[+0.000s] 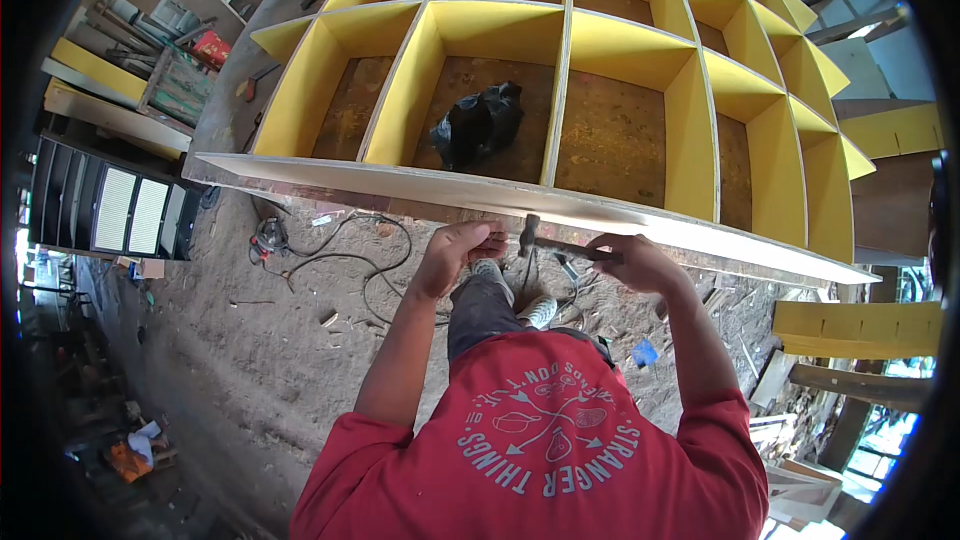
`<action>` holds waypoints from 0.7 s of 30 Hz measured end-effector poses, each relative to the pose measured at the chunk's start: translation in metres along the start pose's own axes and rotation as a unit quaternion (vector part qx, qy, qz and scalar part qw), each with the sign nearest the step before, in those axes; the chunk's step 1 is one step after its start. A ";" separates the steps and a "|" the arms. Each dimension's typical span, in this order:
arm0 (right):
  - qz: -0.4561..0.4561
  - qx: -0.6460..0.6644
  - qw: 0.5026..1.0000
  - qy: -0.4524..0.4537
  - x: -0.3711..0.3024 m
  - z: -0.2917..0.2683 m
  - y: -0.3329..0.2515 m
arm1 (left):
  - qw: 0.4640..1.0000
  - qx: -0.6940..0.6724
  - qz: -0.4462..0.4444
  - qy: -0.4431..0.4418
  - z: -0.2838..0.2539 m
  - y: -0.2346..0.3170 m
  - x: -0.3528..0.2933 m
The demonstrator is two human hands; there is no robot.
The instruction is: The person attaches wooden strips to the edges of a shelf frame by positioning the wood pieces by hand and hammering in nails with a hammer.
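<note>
My right hand (636, 262) is wrapped round the handle of a hammer (567, 248), whose head points left, close to the front board of a large yellow shelf frame. Left of the hammer head, my left hand (464, 250) is closed in a pinch near the same pale front board (440, 183). Whatever its fingers hold, if anything, is too small to make out. The yellow frame (495, 28) is divided into many open compartments. In one of them lies a crumpled black plastic bag (478, 127).
On the dirt floor to the left sit a power tool (270, 236) and its looping black cable (385, 270). A blue scrap (645, 352) lies right of my feet. Notched yellow boards (855, 328) stand at the right, and a black shelf unit (115, 205) at the far left.
</note>
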State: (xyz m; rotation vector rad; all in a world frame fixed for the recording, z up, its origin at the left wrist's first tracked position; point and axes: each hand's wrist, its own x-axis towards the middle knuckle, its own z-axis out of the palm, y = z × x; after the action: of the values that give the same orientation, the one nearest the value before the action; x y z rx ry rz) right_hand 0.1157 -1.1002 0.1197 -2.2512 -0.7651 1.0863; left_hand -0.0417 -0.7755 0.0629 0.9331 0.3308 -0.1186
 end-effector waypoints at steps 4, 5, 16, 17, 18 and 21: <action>-0.015 -0.021 1.000 0.009 -0.016 0.002 -0.007 | 0.991 0.129 0.023 0.015 -0.002 -0.037 0.032; -0.015 -0.021 1.000 0.007 -0.020 0.006 -0.004 | 0.991 0.128 0.023 0.017 -0.004 -0.049 0.039; 0.042 0.037 0.997 0.062 -0.053 0.038 0.030 | 0.991 0.082 -0.073 0.081 0.015 -0.068 0.084; 0.045 0.039 0.996 0.063 -0.052 0.038 0.028 | 0.989 0.089 -0.082 0.090 0.017 -0.066 0.086; 0.058 0.033 0.997 0.047 -0.051 0.037 0.021 | 0.988 0.090 -0.083 0.089 0.016 -0.066 0.087; 0.070 0.033 0.997 0.027 -0.049 0.038 0.024 | 0.988 0.098 -0.070 0.094 0.013 -0.067 0.091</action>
State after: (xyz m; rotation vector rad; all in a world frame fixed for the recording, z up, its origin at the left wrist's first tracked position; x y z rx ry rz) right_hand 0.0652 -1.1423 0.1090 -2.2962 -0.5482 1.0925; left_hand 0.0306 -0.8217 -0.0116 1.1187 0.5684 -0.1954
